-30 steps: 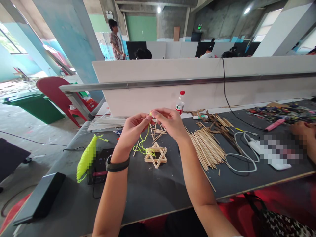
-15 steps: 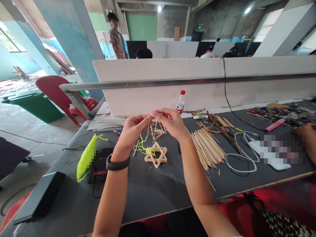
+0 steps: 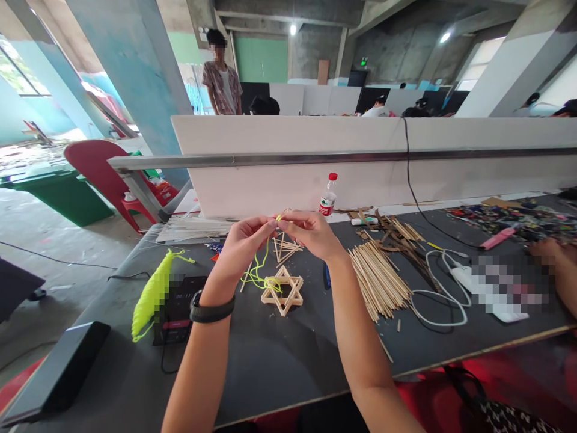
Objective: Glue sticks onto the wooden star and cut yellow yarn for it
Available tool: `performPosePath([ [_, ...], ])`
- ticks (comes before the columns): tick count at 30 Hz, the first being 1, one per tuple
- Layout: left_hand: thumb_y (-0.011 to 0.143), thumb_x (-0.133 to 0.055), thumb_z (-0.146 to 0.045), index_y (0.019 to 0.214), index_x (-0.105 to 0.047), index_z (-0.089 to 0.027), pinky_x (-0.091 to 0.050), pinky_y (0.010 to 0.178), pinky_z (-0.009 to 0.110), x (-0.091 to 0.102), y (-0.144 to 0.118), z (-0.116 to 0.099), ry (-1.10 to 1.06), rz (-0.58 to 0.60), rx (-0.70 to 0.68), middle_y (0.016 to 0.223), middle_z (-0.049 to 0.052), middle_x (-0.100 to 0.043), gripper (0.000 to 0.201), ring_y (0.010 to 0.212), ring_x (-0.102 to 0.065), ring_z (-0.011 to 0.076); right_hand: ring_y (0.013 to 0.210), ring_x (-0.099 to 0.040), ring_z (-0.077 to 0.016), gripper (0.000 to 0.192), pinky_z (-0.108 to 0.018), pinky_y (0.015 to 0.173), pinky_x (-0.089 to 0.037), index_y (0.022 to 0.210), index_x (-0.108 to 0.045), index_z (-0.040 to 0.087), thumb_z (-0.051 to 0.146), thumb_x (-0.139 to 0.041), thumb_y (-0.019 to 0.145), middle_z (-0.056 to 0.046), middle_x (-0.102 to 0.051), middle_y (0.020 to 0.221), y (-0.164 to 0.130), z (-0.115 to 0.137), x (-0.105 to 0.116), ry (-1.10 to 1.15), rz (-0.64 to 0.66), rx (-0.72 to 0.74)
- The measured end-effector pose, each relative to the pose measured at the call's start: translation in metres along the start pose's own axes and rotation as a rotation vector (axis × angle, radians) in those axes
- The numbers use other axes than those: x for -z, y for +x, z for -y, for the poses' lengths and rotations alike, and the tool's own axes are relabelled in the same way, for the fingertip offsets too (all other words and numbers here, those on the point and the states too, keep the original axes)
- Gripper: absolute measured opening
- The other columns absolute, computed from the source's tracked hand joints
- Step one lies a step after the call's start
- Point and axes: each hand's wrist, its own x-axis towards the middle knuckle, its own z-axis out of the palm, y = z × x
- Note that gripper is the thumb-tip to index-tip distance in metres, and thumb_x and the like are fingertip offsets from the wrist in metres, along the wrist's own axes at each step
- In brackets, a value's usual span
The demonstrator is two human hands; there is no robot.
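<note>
The dark matte worktable [image 3: 279, 355] is carrying a six-pointed star of flat wooden sticks [image 3: 283, 290]. A loose bundle of thin bamboo sticks [image 3: 377, 278] is lying right of the star. Above the star, the left hand [image 3: 241, 245] and right hand [image 3: 312, 233] are pinching neon-yellow cord [image 3: 258, 273], fingertips closed on its upper end. Judged step: knotting; next, steady tension.

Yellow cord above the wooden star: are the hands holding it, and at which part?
Yes. Left hand and right hand pinch the neon yellow cord at its upper end between fingertips; the rest hangs onto the stick star on the table.
</note>
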Motion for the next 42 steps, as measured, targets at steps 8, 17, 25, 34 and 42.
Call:
performPosePath([
  [8,0.084,-0.077,-0.047,0.076,-0.077,-0.02,-0.03,0.047,0.023,0.005,0.0,0.0,0.022,0.07,0.032,0.068,0.002,-0.061,0.028,0.053,-0.04,0.0074,0.054,-0.039,-0.008,0.03,-0.025,0.045,-0.027,0.104,-0.085,0.031,0.052,-0.082,0.082,0.004,-0.053,0.064,0.0,-0.003,0.002,0.013,0.024,-0.013],
  [17,0.082,-0.078,-0.048,0.071,-0.074,-0.02,-0.031,0.045,0.022,0.01,-0.002,-0.002,0.012,0.146,0.1,0.063,0.002,-0.057,0.031,0.052,-0.039,0.0085,0.051,-0.043,-0.0079,0.028,-0.024,0.045,-0.031,0.1,-0.084,0.03,0.049,-0.085,0.079,0.005,-0.057,0.06,0.0,-0.006,0.005,0.06,0.101,-0.045],
  [25,0.081,-0.079,-0.047,0.067,-0.072,-0.02,-0.03,0.046,0.023,0.009,-0.003,-0.005,-0.013,0.191,0.128,0.063,0.002,-0.056,0.031,0.052,-0.041,0.0076,0.048,-0.043,-0.0075,0.024,-0.025,0.043,-0.029,0.089,-0.083,0.027,0.049,-0.084,0.079,0.005,-0.058,0.056,0.0,-0.006,0.002,0.054,0.075,-0.02],
  [34,0.087,-0.076,-0.045,0.076,-0.074,-0.02,-0.042,0.056,0.022,0.014,-0.011,-0.012,0.034,0.199,0.081,0.071,0.003,-0.064,0.028,0.059,-0.05,0.0093,0.047,-0.044,-0.0079,0.031,-0.027,0.044,-0.033,0.088,-0.077,0.025,0.055,-0.081,0.082,0.004,-0.058,0.058,-0.001,0.0,-0.002,-0.009,-0.082,0.033],
  [42,0.093,-0.07,-0.04,0.081,-0.073,-0.021,-0.045,0.064,0.023,0.019,-0.019,-0.025,0.071,0.196,0.014,0.069,0.001,-0.064,0.023,0.064,-0.054,0.0107,0.049,-0.045,-0.0073,0.041,-0.028,0.041,-0.032,0.086,-0.074,0.026,0.064,-0.084,0.073,0.001,-0.064,0.074,0.0,0.007,0.001,0.063,-0.383,0.103],
])
